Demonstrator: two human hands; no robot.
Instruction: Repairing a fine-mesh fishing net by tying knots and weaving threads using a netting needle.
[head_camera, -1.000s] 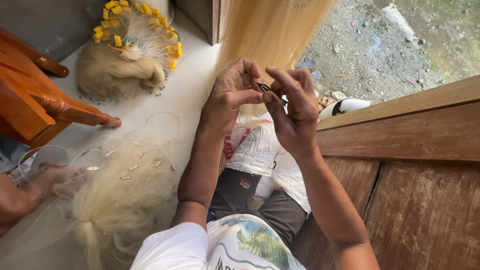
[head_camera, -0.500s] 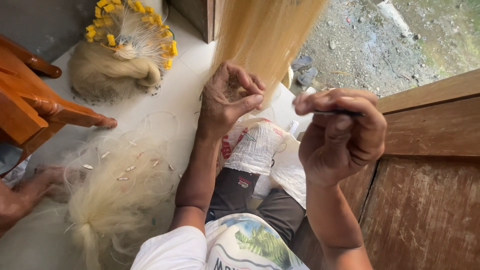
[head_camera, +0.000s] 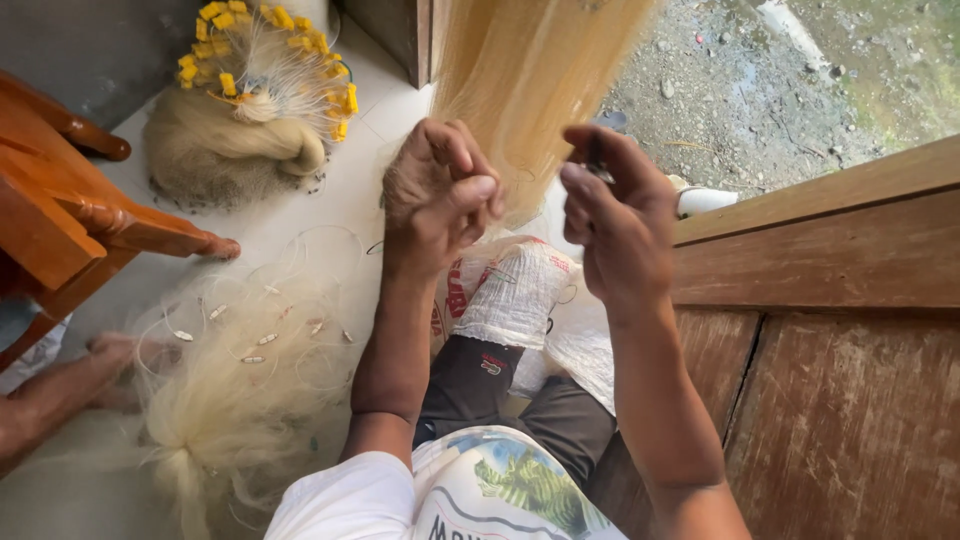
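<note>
My left hand is raised with its fingers pinched on the lower edge of a pale yellow fishing net that hangs down from above. My right hand is beside it, a little apart, gripping a small dark netting needle between thumb and fingers. Any line between the needle and the net is too fine to see. A white woven sack lies across my lap under both hands.
A heap of net with small weights lies on the white floor at left. A bundled net with yellow floats sits at the back. A wooden chair stands far left, another person's foot beside it. A wooden wall is on the right.
My right hand pulled away to the right with the needle, then came back toward my left hand. My left hand stayed pinched on the net.
</note>
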